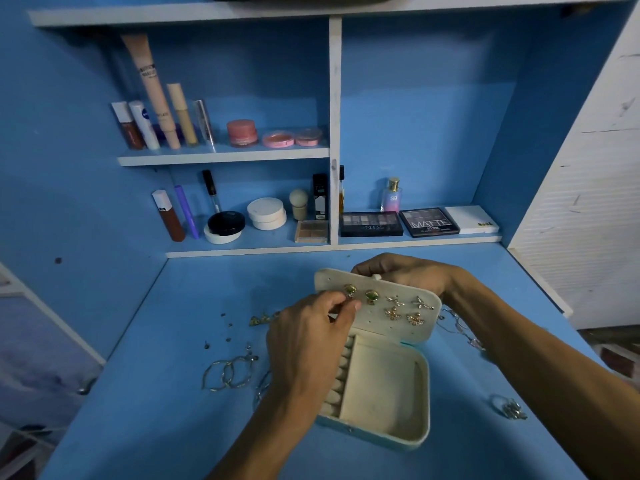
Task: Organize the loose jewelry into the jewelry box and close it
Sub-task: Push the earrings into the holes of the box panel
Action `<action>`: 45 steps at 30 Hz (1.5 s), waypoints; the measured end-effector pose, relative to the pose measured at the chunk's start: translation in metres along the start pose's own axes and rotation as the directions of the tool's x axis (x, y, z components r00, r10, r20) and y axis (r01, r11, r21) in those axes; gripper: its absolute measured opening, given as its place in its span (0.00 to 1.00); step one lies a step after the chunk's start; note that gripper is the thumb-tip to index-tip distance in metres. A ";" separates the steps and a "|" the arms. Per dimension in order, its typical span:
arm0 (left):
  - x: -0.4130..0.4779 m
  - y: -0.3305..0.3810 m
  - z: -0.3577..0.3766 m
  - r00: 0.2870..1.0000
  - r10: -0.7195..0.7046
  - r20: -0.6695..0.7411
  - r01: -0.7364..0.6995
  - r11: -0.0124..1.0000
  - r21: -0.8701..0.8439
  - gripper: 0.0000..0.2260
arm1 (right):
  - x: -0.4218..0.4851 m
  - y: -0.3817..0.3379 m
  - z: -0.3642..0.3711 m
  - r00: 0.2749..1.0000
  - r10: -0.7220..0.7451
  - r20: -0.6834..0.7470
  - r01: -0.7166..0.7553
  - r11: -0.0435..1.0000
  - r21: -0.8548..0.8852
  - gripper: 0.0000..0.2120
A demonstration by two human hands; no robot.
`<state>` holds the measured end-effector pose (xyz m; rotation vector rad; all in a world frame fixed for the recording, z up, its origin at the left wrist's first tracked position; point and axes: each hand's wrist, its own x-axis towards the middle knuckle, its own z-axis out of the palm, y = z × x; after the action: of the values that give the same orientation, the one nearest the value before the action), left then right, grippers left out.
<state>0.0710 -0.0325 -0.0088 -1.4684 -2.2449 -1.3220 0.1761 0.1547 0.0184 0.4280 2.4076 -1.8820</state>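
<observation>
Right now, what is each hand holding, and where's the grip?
Left hand pinches the leftmost green earring on the open lid, grip at the earring's lower edge. Right hand holds the lid by its top edge, fingers curled behind it.

free: desk (173, 427) front-left | obstacles: open jewelry box (381, 393) centre, hoops (227, 373) left, ring (509, 408) right

Head view: looked forward and down onto the desk (173, 427)
Nearness: close above the jewelry box (381, 393)
Facing: toward shelves (221, 157)
</observation>
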 end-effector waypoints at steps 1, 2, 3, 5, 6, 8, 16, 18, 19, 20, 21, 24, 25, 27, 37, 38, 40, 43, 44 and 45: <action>0.000 0.000 0.001 1.000 0.026 -0.006 -0.026 0.999 0.026 0.07 | 0.000 0.001 0.000 1.000 -0.001 0.000 0.001 1.000 -0.006 0.12; 0.000 -0.001 0.001 0.999 0.047 -0.014 -0.047 0.998 0.048 0.07 | 0.000 0.001 -0.001 1.000 -0.005 -0.001 0.005 1.000 -0.013 0.11; 0.000 -0.001 0.002 0.998 0.066 -0.021 -0.064 0.996 0.068 0.06 | 0.000 0.002 -0.001 1.000 -0.010 -0.005 0.010 1.000 -0.021 0.11; 0.001 -0.003 0.003 0.994 0.103 -0.025 -0.099 0.989 0.106 0.04 | 0.000 0.002 0.000 0.999 -0.032 -0.008 0.032 0.999 -0.026 0.13; 0.001 -0.003 0.004 0.992 0.120 -0.028 -0.115 0.986 0.119 0.04 | -0.001 0.003 -0.001 0.999 -0.046 -0.008 0.046 0.999 -0.019 0.14; 0.001 -0.005 0.005 0.990 0.135 -0.038 -0.130 0.984 0.119 0.03 | -0.002 0.004 -0.003 0.998 -0.065 -0.004 0.065 0.998 0.028 0.13; 0.001 -0.012 0.007 0.992 0.123 -0.031 -0.122 0.992 0.040 0.06 | 0.004 0.006 -0.007 0.999 -0.025 0.026 0.025 1.000 0.017 0.10; 0.001 -0.013 0.007 0.991 0.132 -0.021 -0.131 0.990 0.041 0.06 | 0.005 0.005 -0.006 0.999 -0.019 0.038 0.019 1.000 -0.009 0.13; 0.001 -0.013 0.006 0.990 0.139 -0.021 -0.137 0.989 0.045 0.06 | 0.006 0.005 -0.006 0.999 -0.017 0.032 0.018 1.000 -0.020 0.17; 0.002 -0.013 0.006 0.990 0.141 -0.023 -0.140 0.989 0.045 0.05 | 0.007 0.005 -0.007 1.000 -0.014 0.027 0.015 0.999 -0.036 0.22; 0.002 -0.012 0.006 0.990 0.142 -0.022 -0.141 0.989 0.046 0.04 | 0.007 0.004 -0.007 1.000 -0.007 0.028 0.009 0.999 -0.042 0.24; 0.004 -0.010 0.008 0.989 0.147 -0.018 -0.146 0.988 0.048 0.04 | 0.006 0.007 -0.009 0.999 0.008 0.031 -0.007 1.000 -0.024 0.16; 0.003 -0.010 0.008 0.987 0.157 -0.018 -0.156 0.987 0.048 0.04 | 0.006 0.007 -0.009 1.000 0.014 0.022 -0.013 1.000 -0.026 0.16; 0.002 -0.009 0.009 0.984 0.177 -0.023 -0.176 0.984 0.041 0.04 | 0.005 0.008 -0.010 1.000 0.026 0.010 -0.026 0.999 -0.041 0.16; -0.005 -0.018 0.019 0.955 0.271 -0.120 -0.269 0.963 0.029 0.09 | -0.002 0.013 -0.010 0.999 -0.003 -0.044 0.005 0.999 0.042 0.14; -0.006 -0.018 0.020 0.953 0.275 -0.125 -0.273 0.961 0.032 0.09 | -0.003 0.014 -0.010 0.999 -0.006 -0.050 0.009 0.998 0.058 0.12; -0.006 -0.019 0.020 0.952 0.280 -0.126 -0.278 0.960 0.032 0.09 | -0.003 0.015 -0.010 0.998 -0.006 -0.069 0.012 0.997 0.074 0.10; -0.007 -0.020 0.020 0.949 0.291 -0.124 -0.290 0.957 0.022 0.09 | -0.001 0.016 -0.008 0.998 -0.010 -0.068 0.011 1.000 0.016 0.14; -0.007 -0.020 0.020 0.947 0.296 -0.124 -0.295 0.955 0.025 0.10 | -0.001 0.015 -0.007 0.998 -0.015 -0.057 0.015 1.000 -0.003 0.17; -0.007 -0.020 0.020 0.946 0.300 -0.124 -0.298 0.954 0.030 0.10 | -0.001 0.014 -0.006 0.999 -0.020 -0.042 0.019 1.000 -0.012 0.19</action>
<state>0.0652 -0.0248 -0.0359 -1.5944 -1.8582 -1.2651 0.1808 0.1632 0.0071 0.4495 2.4570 -1.8845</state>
